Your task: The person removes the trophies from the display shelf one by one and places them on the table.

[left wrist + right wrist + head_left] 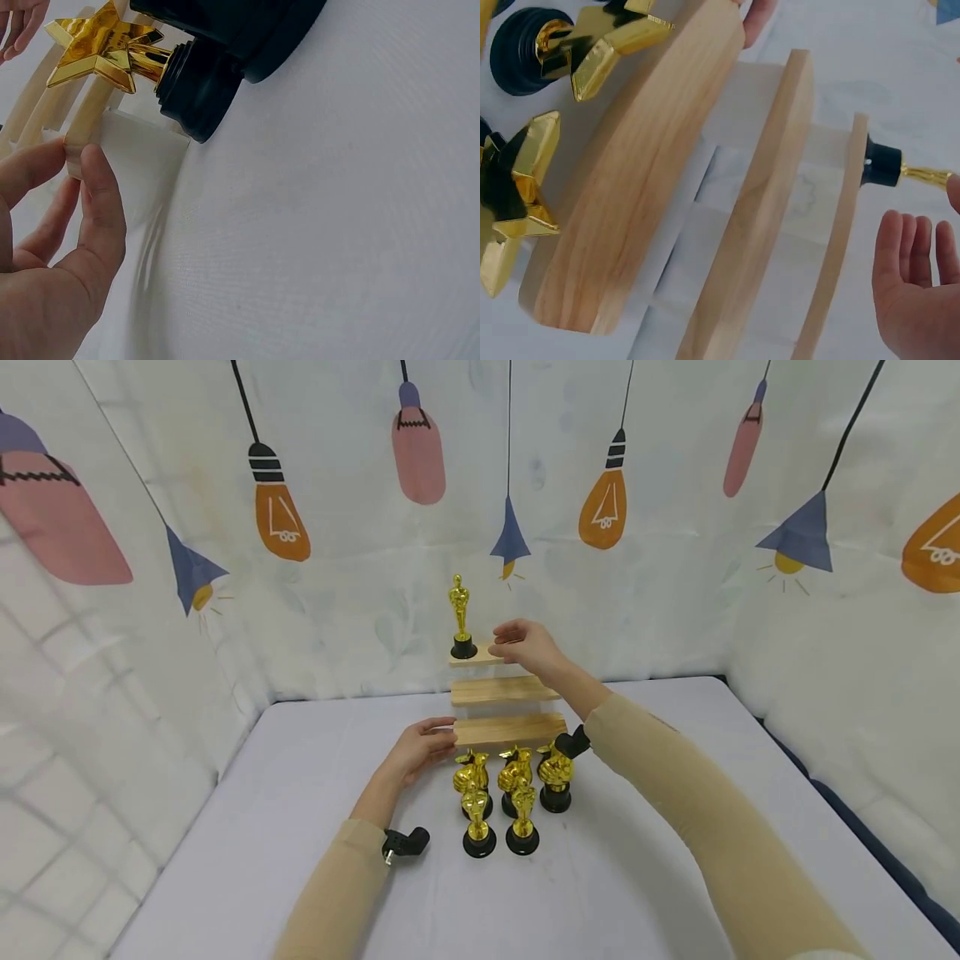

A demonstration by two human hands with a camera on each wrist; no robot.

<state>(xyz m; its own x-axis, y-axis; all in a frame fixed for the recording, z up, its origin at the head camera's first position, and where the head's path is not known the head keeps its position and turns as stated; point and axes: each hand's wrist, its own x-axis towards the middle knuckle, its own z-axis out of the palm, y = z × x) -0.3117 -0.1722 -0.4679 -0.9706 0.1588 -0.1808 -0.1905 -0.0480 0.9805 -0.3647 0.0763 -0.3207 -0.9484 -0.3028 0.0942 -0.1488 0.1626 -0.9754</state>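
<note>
A wooden tiered display stand (510,729) has three steps. My left hand (422,750) pinches the left end of its lowest step; in the left wrist view thumb and fingers meet on the board's end (82,142). On the top step's left end a gold figure trophy (460,610) with a black base stands upright. Just right of it is my right hand (529,647), above the top step, holding nothing. In the right wrist view that hand (919,292) has its fingers extended beside the figure trophy (924,175), the thumb cut off by the frame edge.
Several gold trophies with black bases stand in front of the stand, among them a front-left trophy (476,818) and a front-right trophy (522,818). A star trophy (97,49) is close to the left hand. Behind the white table (315,760) hangs a lamp-patterned cloth (337,610).
</note>
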